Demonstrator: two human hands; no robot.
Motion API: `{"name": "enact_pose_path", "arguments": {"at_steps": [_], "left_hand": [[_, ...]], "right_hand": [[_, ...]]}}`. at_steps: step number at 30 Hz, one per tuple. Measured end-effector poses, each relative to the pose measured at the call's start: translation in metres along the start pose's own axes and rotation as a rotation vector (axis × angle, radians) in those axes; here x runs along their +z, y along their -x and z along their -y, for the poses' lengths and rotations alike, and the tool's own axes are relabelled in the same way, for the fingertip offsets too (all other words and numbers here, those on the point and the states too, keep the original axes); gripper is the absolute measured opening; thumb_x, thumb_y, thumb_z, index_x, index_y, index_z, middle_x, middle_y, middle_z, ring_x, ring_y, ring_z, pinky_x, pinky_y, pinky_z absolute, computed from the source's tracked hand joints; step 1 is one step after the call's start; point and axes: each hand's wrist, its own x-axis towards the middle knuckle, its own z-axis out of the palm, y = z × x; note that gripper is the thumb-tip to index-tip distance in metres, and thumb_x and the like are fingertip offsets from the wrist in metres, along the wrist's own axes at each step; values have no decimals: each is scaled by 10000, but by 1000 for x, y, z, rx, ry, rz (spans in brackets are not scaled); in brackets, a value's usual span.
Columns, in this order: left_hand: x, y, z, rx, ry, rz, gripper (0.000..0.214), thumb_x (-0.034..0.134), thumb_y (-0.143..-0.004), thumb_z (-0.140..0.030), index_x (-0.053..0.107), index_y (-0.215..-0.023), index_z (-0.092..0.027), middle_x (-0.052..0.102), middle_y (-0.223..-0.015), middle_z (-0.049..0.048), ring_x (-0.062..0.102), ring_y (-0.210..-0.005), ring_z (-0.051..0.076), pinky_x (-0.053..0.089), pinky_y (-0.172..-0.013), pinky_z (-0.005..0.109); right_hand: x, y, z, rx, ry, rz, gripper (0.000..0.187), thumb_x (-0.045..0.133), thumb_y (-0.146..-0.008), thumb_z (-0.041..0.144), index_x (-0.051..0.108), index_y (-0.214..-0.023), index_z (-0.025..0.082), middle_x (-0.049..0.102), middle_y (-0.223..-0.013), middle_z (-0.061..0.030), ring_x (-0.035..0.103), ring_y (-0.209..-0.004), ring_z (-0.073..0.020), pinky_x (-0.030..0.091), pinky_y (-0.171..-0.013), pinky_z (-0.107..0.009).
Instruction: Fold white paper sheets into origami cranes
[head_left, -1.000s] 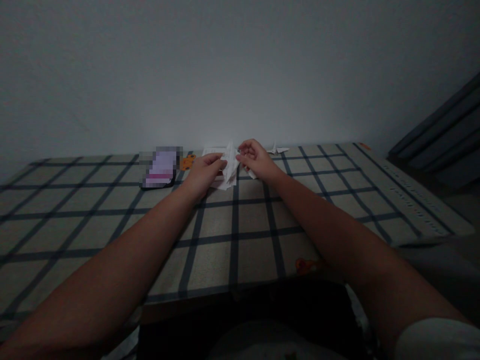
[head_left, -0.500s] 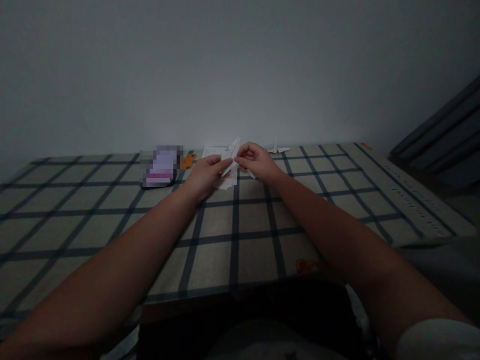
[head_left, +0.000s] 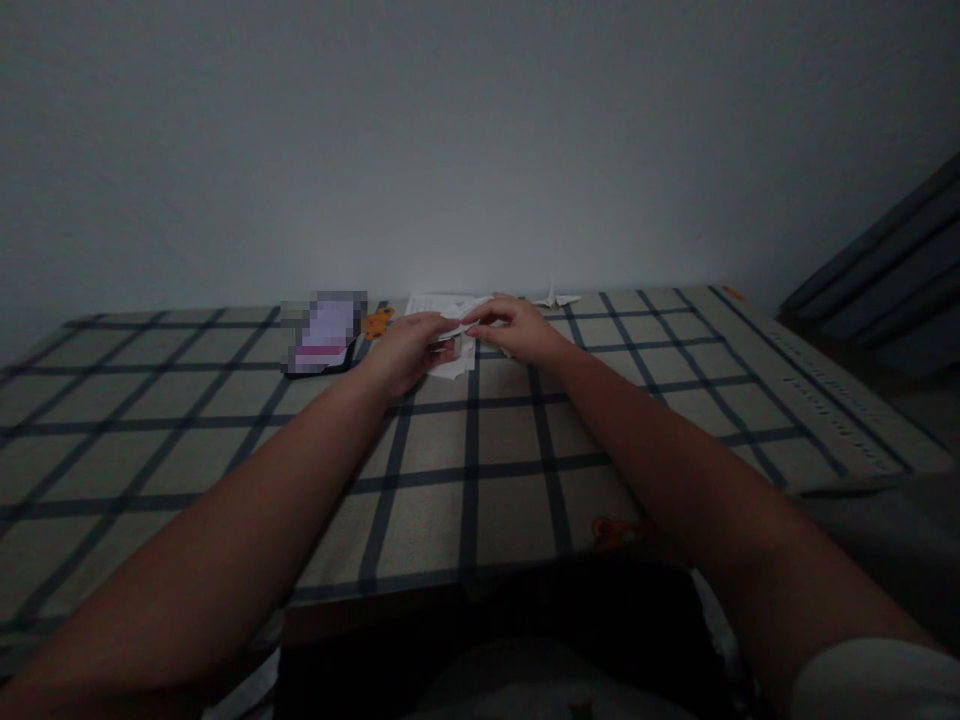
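A small folded piece of white paper (head_left: 460,327) is pinched between my two hands, low over the far part of the table. My left hand (head_left: 405,347) grips its left side between thumb and fingers. On its right side, the thumb and fingertips of my right hand (head_left: 514,328) close on the paper. Other white paper sheets (head_left: 452,368) lie beneath and behind the hands, partly covered by them. To the right of my right hand rests a folded white paper crane (head_left: 553,298). The fingers hide much of the held paper's shape.
A phone (head_left: 324,335), its screen blurred out, is left of my left hand. A checked cloth (head_left: 502,500) with orange bear prints covers the table. Behind it rises a plain wall (head_left: 480,140); a dark curtain (head_left: 892,270) hangs at the right.
The held paper has tipped down from standing upright to lying flatter. My right hand has turned with it, its fingers now lower and more level. The phone and crane stay put.
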Motion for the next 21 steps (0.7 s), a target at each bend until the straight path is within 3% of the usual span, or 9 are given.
{"name": "enact_pose_path", "arguments": {"at_steps": [3,8,10,13,21], "left_hand": [[2,3,-5,-84,92,-20,73,715,-728,-170,653,-763,-152,616,-731,28,569,-638,108,512,-643,243],[1,2,-3,-27,87,-9,154,740,-699,-124,590,-679,-155,572,-627,-1,542,-569,84,471,-554,189],[0,-1,-1,-28,59,-26,168,740,-694,-129,581,-645,-153,560,-606,-3,527,-543,77,462,-536,182],[-1,-3,1,-37,50,-31,145,754,-697,-161,614,-660,-149,571,-610,2,532,-544,76,461,-531,180],[2,0,0,-15,108,6,113,732,-687,-153,649,-762,-145,634,-726,15,588,-638,94,527,-635,215]], "right_hand": [[-2,1,1,-16,65,-36,162,704,-830,247,768,-969,196,673,-982,-67,630,-946,-171,522,-898,-354],[-2,4,1,-49,148,-92,182,731,-824,246,769,-997,205,550,-1253,-115,548,-1183,-219,524,-923,-379],[-2,5,0,-63,169,-71,154,749,-806,239,763,-954,200,506,-1300,-117,546,-1173,-223,539,-892,-375],[-1,6,1,-77,163,-35,117,748,-807,249,745,-906,187,477,-1303,-120,569,-1106,-211,553,-857,-370],[-2,4,1,-144,221,-41,89,747,-806,247,726,-872,193,502,-1204,-99,541,-1151,-224,468,-1010,-422]]}}
